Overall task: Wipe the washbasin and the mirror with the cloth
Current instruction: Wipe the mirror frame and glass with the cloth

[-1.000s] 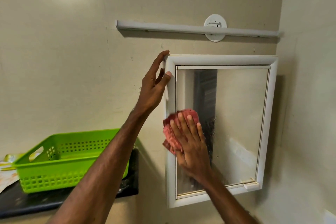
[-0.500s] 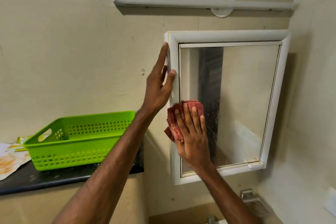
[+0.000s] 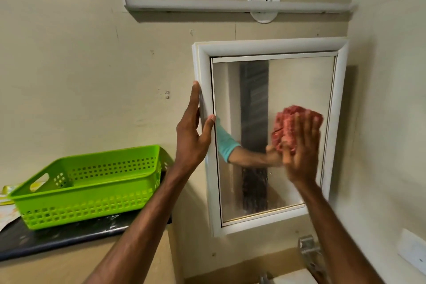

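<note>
A white-framed mirror hangs on the beige wall. My right hand presses a crumpled red cloth flat against the glass, right of centre; hand and cloth are motion-blurred. My left hand rests on the frame's left edge at mid height, its fingers straight along the side and its thumb on the front. Only a white sliver of the washbasin shows at the bottom edge, below the mirror.
A green plastic basket sits on a dark countertop at the left, with papers beside it. A metal tap fitting is under the mirror. A tube light runs above. A white socket plate is on the right wall.
My right hand has swept the cloth from the mirror's left edge across to the right side and slightly up. My left hand has slid down the frame's left edge.
</note>
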Demonstrator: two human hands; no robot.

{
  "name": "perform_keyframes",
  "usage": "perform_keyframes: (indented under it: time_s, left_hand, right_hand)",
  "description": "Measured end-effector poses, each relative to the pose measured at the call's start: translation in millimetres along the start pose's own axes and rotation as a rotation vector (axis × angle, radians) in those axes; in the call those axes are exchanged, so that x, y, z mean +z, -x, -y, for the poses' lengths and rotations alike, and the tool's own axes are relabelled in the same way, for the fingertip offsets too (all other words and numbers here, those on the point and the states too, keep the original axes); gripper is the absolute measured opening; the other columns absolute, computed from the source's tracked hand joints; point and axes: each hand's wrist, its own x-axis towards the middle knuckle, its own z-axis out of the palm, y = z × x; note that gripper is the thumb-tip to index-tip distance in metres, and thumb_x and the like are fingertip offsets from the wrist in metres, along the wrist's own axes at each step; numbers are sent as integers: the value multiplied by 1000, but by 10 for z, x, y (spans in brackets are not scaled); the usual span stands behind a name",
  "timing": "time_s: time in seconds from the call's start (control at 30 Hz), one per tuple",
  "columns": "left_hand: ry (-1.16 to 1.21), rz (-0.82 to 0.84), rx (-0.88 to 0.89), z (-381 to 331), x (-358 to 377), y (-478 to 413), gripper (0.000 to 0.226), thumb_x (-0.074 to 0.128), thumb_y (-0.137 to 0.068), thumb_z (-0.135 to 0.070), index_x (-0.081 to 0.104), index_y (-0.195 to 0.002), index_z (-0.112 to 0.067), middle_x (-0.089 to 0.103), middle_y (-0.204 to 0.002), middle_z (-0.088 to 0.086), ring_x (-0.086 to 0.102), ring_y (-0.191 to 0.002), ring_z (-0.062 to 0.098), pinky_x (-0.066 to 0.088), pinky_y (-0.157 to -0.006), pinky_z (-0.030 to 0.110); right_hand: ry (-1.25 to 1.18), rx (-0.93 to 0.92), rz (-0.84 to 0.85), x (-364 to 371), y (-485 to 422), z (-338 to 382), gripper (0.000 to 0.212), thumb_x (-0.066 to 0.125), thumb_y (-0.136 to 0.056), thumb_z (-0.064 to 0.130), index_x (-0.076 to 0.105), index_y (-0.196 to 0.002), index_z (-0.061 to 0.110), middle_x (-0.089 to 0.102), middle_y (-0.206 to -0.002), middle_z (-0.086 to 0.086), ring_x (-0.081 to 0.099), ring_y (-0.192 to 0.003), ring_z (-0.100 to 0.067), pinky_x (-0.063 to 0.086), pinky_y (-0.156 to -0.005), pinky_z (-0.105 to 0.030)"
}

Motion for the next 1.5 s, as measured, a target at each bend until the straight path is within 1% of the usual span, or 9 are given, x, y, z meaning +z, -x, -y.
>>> perform_keyframes:
  time_s: [0.23,0.4,0.57,0.7,0.97,1.07,1.17,1.33,1.5]
  left_hand:
    - [-25,-63,-5,-43,127,10,79,59,-95,3,17,-161,-8,19,-168,-2,23,-155,13,34,-121,49]
    - [-22,-70,-1,-15,159,19,79,60,-96,1,17,-162,-11,21,-168,-2,24,-155,15,35,-120,51]
    - [-42,-58,34,37,98,39,77,63,-97,-6,20,-161,-10,24,-167,-2,28,-153,13,40,-117,50]
    - [-72,-100,16,30,93,78,74,65,-98,-12,25,-160,-11,29,-165,-8,45,-125,-20,48,-102,26]
    - [-26,-104,0,19,161,97,73,63,-99,-6,24,-160,-8,25,-166,-2,29,-150,0,43,-116,43]
    - [-52,-108,18,44,154,101,72,63,-99,-8,24,-160,-7,26,-166,-1,40,-141,-8,48,-109,29]
    - [-71,-111,24,79,168,103,72,63,-99,-9,24,-160,-7,27,-166,-3,48,-102,-27,43,-92,15]
    - [-40,-113,26,57,159,109,71,61,-100,-7,23,-160,-5,25,-166,2,33,-143,-12,45,-114,33]
    - [6,-107,8,70,159,106,70,60,-101,-8,22,-160,-7,24,-167,-1,25,-153,8,40,-116,51]
  right_hand:
    - [-38,212,-27,-20,-27,16,70,36,-106,49,2,-166,37,2,-177,-6,-8,-163,-31,18,-126,-68]
    - [57,-323,176,245,278,742,67,39,-107,39,14,-167,23,7,-176,-8,1,-163,-34,9,-129,-64]
    - [59,-450,213,177,133,522,78,51,-98,30,14,-167,26,8,-177,-4,4,-164,-31,13,-129,-64]
    - [-13,-138,29,-71,-147,-128,66,47,-105,27,23,-166,19,11,-176,-7,2,-163,-34,12,-129,-65]
    - [-54,43,-20,-434,-674,-716,68,47,-106,31,19,-167,19,8,-176,-8,4,-164,-30,-4,-131,-30]
    - [-47,84,-73,-292,-496,-693,66,45,-108,31,16,-167,24,7,-176,-6,4,-164,-30,5,-133,-44]
    - [-25,134,-103,-130,31,-710,68,44,-108,32,9,-167,34,8,-176,-6,2,-164,-31,8,-132,-53]
    - [-2,222,-13,-37,756,-836,75,40,-107,36,-8,-164,45,1,-176,-6,-1,-163,-34,10,-129,-63]
    - [-26,246,11,84,761,-520,67,27,-108,56,-10,-163,46,-2,-175,-4,-5,-163,-34,13,-127,-68]
